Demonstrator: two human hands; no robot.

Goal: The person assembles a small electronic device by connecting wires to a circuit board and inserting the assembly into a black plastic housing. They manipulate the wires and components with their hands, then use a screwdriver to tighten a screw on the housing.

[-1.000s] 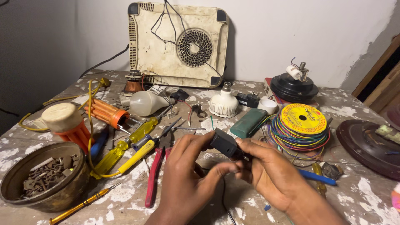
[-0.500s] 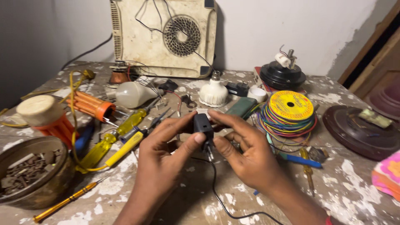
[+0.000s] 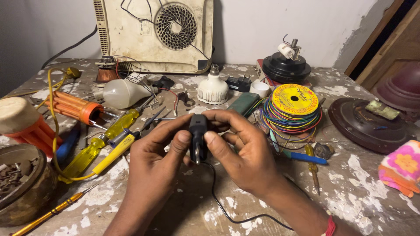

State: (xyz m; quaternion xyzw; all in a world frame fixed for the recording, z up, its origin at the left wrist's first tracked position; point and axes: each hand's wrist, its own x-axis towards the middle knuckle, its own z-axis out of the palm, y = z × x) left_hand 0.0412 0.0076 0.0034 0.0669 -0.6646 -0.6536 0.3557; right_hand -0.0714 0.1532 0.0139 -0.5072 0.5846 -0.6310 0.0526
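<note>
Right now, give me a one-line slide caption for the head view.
Both hands, left and right, hold a black plug adapter over a paint-flecked workbench crowded with screwdrivers and a wire spool.

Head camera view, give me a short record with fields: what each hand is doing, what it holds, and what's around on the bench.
left hand: thumb and fingers pinch the black plug from its left side
right hand: grips the same plug from the right
plug: upright, pins pointing down, black cord trailing toward the camera
left of hands: yellow screwdrivers, orange ribbed part
right of hands: wire spool
behind: white bulb, cream fan housing
surface: paint-flecked table
</note>
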